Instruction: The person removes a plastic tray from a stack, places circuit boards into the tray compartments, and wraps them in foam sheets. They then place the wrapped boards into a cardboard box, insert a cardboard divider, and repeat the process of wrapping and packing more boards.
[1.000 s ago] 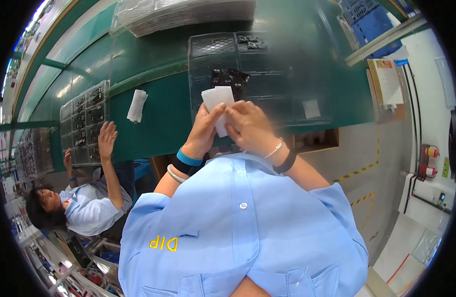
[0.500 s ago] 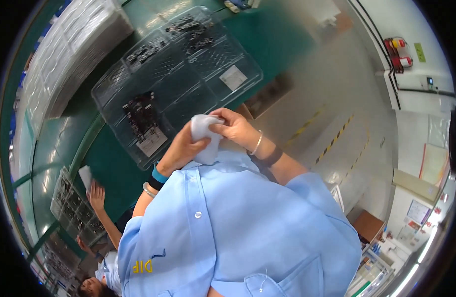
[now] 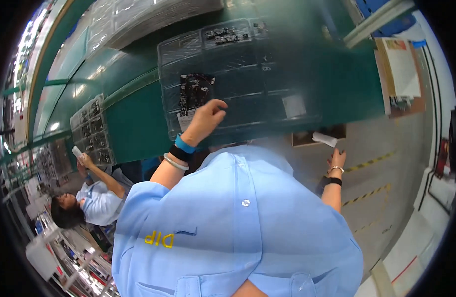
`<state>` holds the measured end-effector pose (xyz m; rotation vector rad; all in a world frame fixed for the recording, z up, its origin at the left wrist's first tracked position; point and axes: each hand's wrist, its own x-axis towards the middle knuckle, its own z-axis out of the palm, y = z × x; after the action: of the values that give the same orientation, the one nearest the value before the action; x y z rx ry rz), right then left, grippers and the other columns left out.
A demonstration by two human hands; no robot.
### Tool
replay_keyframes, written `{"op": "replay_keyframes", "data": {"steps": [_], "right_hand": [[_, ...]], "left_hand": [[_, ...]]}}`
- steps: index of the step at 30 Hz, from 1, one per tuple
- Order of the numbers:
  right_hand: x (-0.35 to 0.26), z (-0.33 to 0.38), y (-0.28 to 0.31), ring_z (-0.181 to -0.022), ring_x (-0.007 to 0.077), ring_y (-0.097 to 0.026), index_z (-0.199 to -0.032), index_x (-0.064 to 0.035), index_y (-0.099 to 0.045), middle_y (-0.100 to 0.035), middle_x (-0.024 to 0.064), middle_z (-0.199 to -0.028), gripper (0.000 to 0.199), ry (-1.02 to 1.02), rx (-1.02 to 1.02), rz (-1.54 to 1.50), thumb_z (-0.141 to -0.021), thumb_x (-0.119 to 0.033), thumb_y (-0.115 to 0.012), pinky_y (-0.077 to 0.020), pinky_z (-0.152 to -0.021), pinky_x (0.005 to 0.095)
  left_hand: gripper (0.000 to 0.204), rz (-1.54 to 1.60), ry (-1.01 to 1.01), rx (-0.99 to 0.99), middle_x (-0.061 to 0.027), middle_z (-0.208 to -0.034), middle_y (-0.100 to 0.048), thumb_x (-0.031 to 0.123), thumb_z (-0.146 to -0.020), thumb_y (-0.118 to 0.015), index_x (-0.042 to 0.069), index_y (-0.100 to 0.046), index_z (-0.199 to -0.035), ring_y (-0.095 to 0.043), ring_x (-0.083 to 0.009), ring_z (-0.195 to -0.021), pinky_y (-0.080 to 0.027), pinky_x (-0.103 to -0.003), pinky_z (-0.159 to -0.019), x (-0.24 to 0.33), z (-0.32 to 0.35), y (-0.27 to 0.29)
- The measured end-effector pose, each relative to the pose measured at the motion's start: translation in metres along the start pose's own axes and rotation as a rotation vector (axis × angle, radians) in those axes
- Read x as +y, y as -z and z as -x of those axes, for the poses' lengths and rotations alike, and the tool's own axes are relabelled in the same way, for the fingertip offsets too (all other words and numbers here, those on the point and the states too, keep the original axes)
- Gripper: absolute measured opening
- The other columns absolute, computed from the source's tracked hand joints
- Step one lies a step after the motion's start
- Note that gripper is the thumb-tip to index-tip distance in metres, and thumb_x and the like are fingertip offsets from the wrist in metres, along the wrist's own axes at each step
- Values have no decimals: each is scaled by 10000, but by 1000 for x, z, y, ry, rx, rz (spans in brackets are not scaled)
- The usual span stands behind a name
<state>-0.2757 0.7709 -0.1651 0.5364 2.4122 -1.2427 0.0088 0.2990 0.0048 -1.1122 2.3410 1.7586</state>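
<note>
Reaching forward, the left hand (image 3: 206, 116) rests its loosely curled fingers on the near part of a clear compartmented tray (image 3: 238, 74) that lies on the green desk (image 3: 134, 123); whether anything is pinched under the fingertips I cannot tell. The right hand (image 3: 337, 159) hangs low beside the desk edge with fingers spread and holding nothing, and a small white rolled piece (image 3: 325, 139) sits just above it, apart from the fingers. A blue band and a pale bracelet circle the left wrist; a dark band circles the right.

To do this well, the left fingers should press only on the tray's ribs or rim, so the small black parts (image 3: 194, 91) just beside them stay in their cells, and a white slip (image 3: 186, 119) near the thumb is not dragged.

The tray's long axis runs left to right across the view, tilted a little, with its far corner toward the upper right. More black parts (image 3: 223, 34) sit in its far cells.

Another tray (image 3: 91, 128) lies further left, where a co-worker's hand (image 3: 81, 159) reaches up.
</note>
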Motion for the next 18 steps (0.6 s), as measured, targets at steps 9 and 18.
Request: {"op": "replay_keyframes", "data": {"steps": [9, 18], "right_hand": [[-274, 157, -158, -803, 118, -609, -1075, -58, -634, -646, 62, -910, 206, 784, -708, 44, -906, -150, -560, -492, -696, 254], [-297, 257, -355, -965, 285, -553, -905, -110, -659, -589, 105, -964, 197, 1562, -587, 761, -815, -285, -637, -461, -772, 401]], "left_hand": [[295, -506, 56, 765, -167, -1051, -581, 134, -782, -647, 48, -584, -1057, -559, -345, -956, -462, -411, -833, -74, -8, 50], [448, -499, 84, 766, -182, -1158, -532, 156, -761, -672, 59, -528, -1174, -499, -375, -1054, -419, -445, -913, -95, -12, 58]]}}
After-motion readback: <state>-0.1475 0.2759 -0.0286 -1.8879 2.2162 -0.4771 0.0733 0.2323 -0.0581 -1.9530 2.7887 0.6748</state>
